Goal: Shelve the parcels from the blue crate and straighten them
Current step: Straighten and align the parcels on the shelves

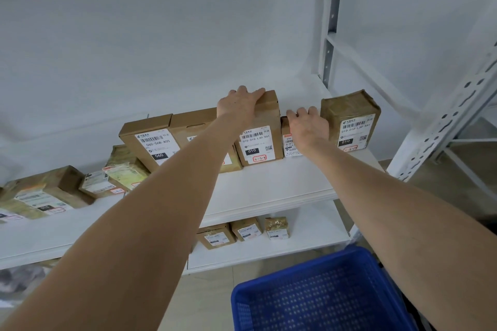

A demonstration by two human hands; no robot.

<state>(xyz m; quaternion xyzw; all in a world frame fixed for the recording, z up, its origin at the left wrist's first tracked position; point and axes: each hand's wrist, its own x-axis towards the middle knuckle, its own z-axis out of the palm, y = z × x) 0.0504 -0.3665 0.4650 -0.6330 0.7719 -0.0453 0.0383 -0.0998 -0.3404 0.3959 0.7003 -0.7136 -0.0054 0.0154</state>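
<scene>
Both of the person's arms reached up to the upper white shelf board (269, 188), and the blue perforated plastic crate (317, 301) below them showed only bare mesh in the part I could see — so the parcels appeared to be out of it and the work had come down to straightening. The left hand (239, 103) lay over the top rear corner of an upright brown cardboard box with a white barcode label (259, 129), fingers curled over its top edge and gripping it. The right hand (306, 125) was spread flat, fingers apart, pressing on top of a small low parcel with a white label (288, 142) wedged between that box and a taller tape-wrapped brown parcel (351, 118) standing a little apart to the right; it clasped nothing that I could make out.

To my eye the job was to square these up in one row. Doing it well would mean steadying the upright box with the left hand while the right nudged the small parcel snug beside it, labels facing front, without tipping either. Further left, a slanted brown box marked 060 (150, 140) and several flatter parcels (48, 191) lay askew — they looked like the next ones needing attention.
</scene>
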